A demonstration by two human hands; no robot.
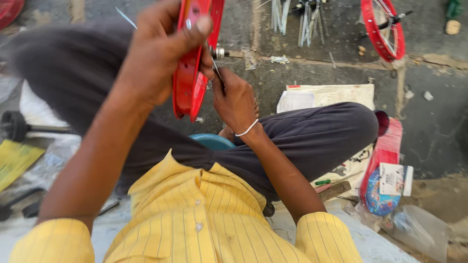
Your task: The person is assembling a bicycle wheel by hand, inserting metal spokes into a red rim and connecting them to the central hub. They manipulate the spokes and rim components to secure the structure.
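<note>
I sit cross-legged on the ground in dark trousers and a yellow striped shirt. My left hand (156,58) grips a red wheel rim (187,83) from its left side, thumb over the top edge, holding it upright between my knees. My right hand (235,101), with a white band at the wrist, is closed on a thin metal spoke (216,65) just right of the rim, near the silver hub axle (220,52). The upper part of the rim runs out of view.
A second red rim (385,29) and a bundle of loose spokes (297,19) lie on the concrete ahead. A blue bowl (212,141) sits under my legs. Papers (326,97), red packaging (387,160) and small tools lie right; a black axle (19,127) left.
</note>
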